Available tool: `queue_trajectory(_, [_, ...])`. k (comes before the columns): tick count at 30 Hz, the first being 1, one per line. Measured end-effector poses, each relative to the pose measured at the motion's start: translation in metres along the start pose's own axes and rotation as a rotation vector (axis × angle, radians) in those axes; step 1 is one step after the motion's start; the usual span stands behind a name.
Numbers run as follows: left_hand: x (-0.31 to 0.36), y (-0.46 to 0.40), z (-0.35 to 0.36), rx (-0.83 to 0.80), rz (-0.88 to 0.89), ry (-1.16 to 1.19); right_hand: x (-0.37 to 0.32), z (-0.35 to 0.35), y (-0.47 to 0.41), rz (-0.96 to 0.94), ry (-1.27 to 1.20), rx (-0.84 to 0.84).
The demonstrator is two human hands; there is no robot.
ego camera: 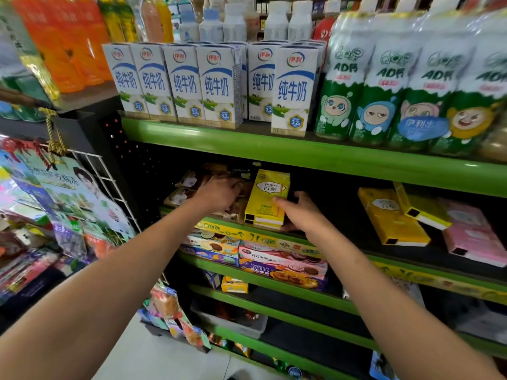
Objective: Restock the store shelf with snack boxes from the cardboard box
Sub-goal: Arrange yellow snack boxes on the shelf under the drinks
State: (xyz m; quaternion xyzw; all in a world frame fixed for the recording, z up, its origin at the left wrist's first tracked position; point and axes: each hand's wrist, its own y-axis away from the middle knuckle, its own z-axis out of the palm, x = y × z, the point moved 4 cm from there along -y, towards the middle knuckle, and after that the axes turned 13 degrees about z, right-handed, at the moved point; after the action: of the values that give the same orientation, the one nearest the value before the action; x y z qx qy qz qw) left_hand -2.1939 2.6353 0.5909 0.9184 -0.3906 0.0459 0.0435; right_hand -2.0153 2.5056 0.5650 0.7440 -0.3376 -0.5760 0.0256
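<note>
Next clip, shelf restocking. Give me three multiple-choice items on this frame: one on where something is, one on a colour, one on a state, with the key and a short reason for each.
1. Where does the upright yellow box stand?
A. on the top shelf among the milk cartons
B. on the shelf under the milk cartons, at its front edge
C. on the floor

2. What colour are the shelf edges?
A. green
B. red
C. white

3. What is the right hand doing?
A. hanging idle at the person's side
B. gripping a bottle
C. touching the right side of the upright yellow box

Key: 1 B, the box stands one level below the milk cartons. 2 A, every shelf front is green. 3 C, the thumb lies against the box's front while the left hand rests on the brown packs beside it.
</note>
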Motion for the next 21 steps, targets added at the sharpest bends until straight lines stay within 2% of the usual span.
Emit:
queue_trajectory(3, [0.036, 0.000, -0.029, 0.215, 0.027, 0.133, 0.005, -0.023, 0.008, -0.013, -0.038, 0.038])
queue_trajectory(6, [0.099, -0.004, -0.038, 0.209, 0.189, 0.077, 0.013, -0.056, 0.018, -0.106, 0.068, 0.154])
queue_trajectory(10, [0.173, -0.011, -0.017, 0.179, 0.364, 0.098, 0.022, -0.111, 0.035, -0.268, 0.353, 0.506])
queue_trajectory(13, [0.220, -0.015, 0.005, 0.147, 0.453, 0.092, 0.032, -0.152, 0.041, -0.274, 0.692, 0.779])
queue_trajectory(15, [0.246, -0.018, 0.019, 0.115, 0.526, 0.130, 0.046, -0.176, 0.040, -0.153, 0.793, 0.814])
queue_trajectory(17, [0.267, -0.024, 0.032, 0.036, 0.584, 0.166, 0.063, -0.193, 0.037, -0.036, 0.836, 0.776])
queue_trajectory(19, [0.281, -0.030, 0.043, -0.055, 0.611, 0.163, 0.075, -0.202, 0.035, 0.008, 0.765, 0.727])
queue_trajectory(21, [0.284, -0.035, 0.050, -0.081, 0.613, 0.124, 0.080, -0.206, 0.037, -0.013, 0.677, 0.729])
